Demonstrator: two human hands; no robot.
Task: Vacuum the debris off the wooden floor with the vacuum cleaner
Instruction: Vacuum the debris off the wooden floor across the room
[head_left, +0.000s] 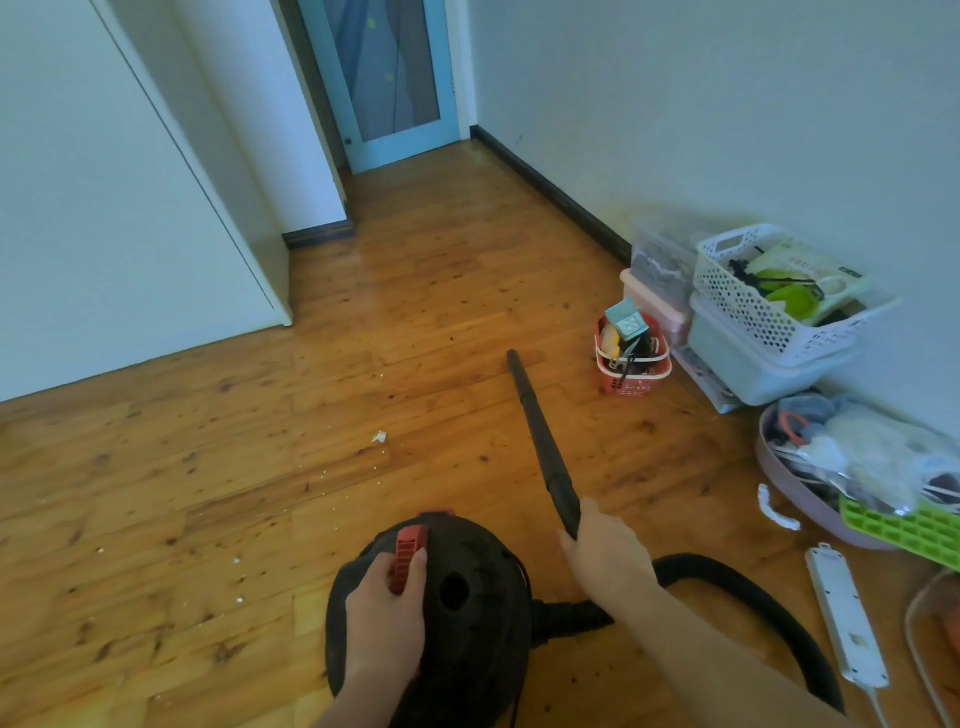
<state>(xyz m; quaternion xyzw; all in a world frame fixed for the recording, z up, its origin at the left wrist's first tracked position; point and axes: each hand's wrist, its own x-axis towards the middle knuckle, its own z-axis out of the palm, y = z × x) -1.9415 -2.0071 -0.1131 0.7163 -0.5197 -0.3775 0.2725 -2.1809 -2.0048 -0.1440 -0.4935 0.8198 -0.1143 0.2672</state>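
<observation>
A: Left-hand fingers (376, 571) are curled over the red handle (410, 558), thumb on its far side, a firm hold on top of the vacuum cleaner (467, 613)

B: And the left hand (387, 618) sits right over that black drum, low in the middle of the view. What about the other side?

A: The right hand (608, 558) is wrapped round the near end of the black wand (540, 436), fingers closed on it. The wand runs forward and a little left, its tip down by the boards just short of the red basket (631, 358)

B: The hose (753, 603) loops out to the right of the drum and curves back behind the right forearm.

A: Debris now: a white paper scrap (380, 437) lies left of the wand, well apart from the tip, and pale crumbs (237, 560) are scattered on the wooden floor (415, 291) left of the drum

B: Open boards ahead and to the left, running up to the white cupboard (130, 234) and on to the blue door (389, 78)

A: The right edge is crowded: a white basket (753, 306) stacked on tubs by the wall, a purple tub (810, 499), a green tray (904, 530) and a white power strip (844, 618) lying beside the hose
</observation>
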